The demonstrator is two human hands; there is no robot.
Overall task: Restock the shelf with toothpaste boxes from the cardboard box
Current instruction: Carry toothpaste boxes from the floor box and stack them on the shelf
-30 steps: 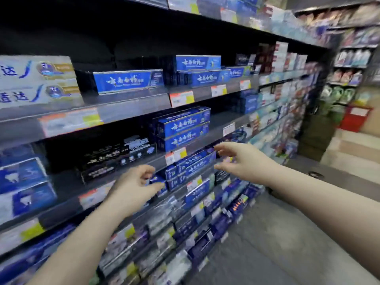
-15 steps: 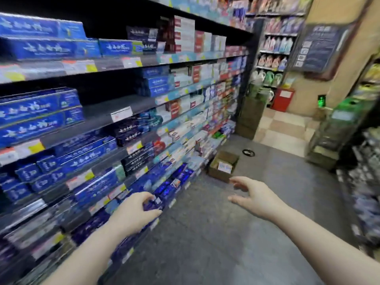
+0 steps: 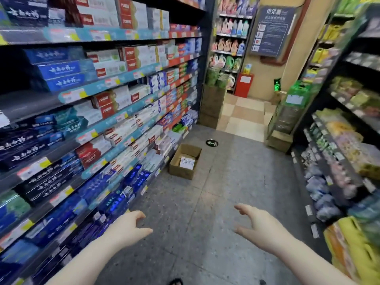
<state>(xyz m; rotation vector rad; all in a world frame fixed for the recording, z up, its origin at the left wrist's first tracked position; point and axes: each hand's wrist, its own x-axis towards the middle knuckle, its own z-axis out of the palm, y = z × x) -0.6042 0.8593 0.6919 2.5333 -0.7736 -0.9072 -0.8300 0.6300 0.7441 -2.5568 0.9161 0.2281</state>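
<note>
A brown cardboard box [image 3: 181, 171] stands open on the grey floor against the foot of the shelf, a few steps ahead, with a white label on its near flap. The long shelf [image 3: 107, 85] on the left carries rows of toothpaste boxes [image 3: 63, 77] in blue, white and red. My left hand [image 3: 128, 226] hovers low by the shelf's bottom rows, fingers loosely curled and holding nothing. My right hand [image 3: 260, 227] is held over the aisle floor with fingers spread, also holding nothing. Both hands are well short of the cardboard box.
A second shelf [image 3: 341, 153] of packaged goods lines the right side of the aisle. Stacked brown cartons [image 3: 211, 105] stand at the far end of the left shelf, with a detergent rack [image 3: 230, 48] and a red bin [image 3: 243, 85] behind. A round floor sticker [image 3: 211, 143] lies beyond the box.
The view has swung right, away from the shelf face and down the aisle, bringing the cardboard box into sight. Both hands have dropped from the shelf to low over the floor.
</note>
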